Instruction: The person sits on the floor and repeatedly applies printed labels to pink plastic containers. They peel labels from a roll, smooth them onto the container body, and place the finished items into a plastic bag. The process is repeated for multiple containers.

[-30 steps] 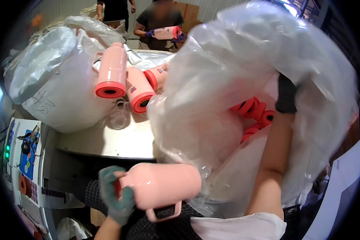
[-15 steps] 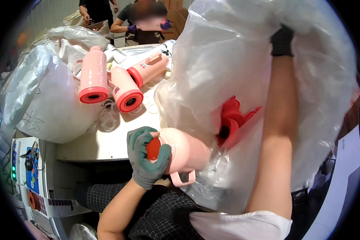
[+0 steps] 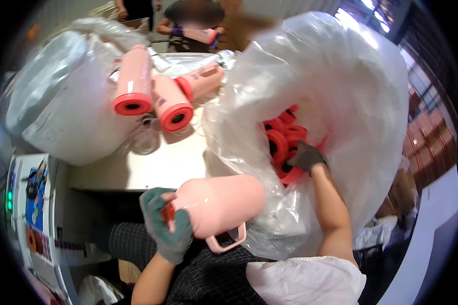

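My left hand, in a grey-green glove, grips a pink thermos jug by its neck end, where an orange-red part shows between the fingers. The jug lies sideways above my lap, its handle pointing down toward me. My right hand, in a dark glove, reaches into a large clear plastic bag and touches red ring-shaped parts piled inside. Its fingertips are lost among those parts, so I cannot see whether they hold one.
Three pink thermos jugs with red bottom rings lie on the white table, near loose clear rings. A full plastic bag stands left. Across the table, a person with purple gloves holds a pink jug. Cartons stand far right.
My right hand has come down from the bag's upper wall to the red parts. The jug in my left hand has turned more sideways and moved slightly left. More red parts show.
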The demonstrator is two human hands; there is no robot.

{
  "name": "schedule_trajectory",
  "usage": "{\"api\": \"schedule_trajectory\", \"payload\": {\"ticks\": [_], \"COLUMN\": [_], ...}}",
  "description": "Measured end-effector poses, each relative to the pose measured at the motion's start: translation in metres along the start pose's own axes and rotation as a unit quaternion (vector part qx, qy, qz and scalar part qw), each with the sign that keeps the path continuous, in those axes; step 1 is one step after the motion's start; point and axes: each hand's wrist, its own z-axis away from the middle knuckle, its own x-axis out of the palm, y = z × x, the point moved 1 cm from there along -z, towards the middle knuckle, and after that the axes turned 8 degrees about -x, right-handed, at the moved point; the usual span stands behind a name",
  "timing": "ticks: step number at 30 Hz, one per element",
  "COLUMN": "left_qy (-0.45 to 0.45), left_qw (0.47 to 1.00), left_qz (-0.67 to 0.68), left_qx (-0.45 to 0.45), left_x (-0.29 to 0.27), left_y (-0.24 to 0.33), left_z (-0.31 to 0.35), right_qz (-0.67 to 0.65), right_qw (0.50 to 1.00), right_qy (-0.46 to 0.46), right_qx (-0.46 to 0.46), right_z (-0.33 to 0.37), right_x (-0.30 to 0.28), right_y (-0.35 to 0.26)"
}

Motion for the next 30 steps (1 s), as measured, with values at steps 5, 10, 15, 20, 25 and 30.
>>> {"api": "schedule_trajectory", "payload": {"ticks": [5, 10, 15, 20, 25, 30], "left_qy": [0.187, 0.296, 0.420, 0.420, 0.437, 0.475], "left_qw": [0.970, 0.916, 0.801, 0.836, 0.779, 0.719], "left_qz": [-0.055, -0.023, 0.163, 0.009, 0.301, 0.422], "left_qx": [-0.147, -0.269, -0.394, -0.354, -0.334, -0.284], "left_x": [-0.133, -0.234, -0.217, -0.187, -0.189, -0.190], "left_y": [-0.015, -0.045, -0.076, -0.057, -0.036, -0.066], "left_z": [0.058, 0.177, 0.289, 0.310, 0.302, 0.325], "right_qz": [0.037, -0.470, -0.677, -0.687, -0.667, -0.491], "right_qw": [0.979, 0.714, 0.524, 0.492, 0.525, 0.381], "right_qy": [0.196, 0.096, -0.479, -0.519, -0.273, -0.020], "right_qx": [-0.051, -0.509, -0.196, -0.129, -0.451, -0.783], "right_z": [0.043, 0.073, 0.088, 0.102, 0.167, 0.213], "right_x": [-0.076, -0.086, 0.109, 0.125, 0.100, 0.079], "right_y": [-0.066, -0.216, -0.326, -0.367, -0.464, -0.485]}}
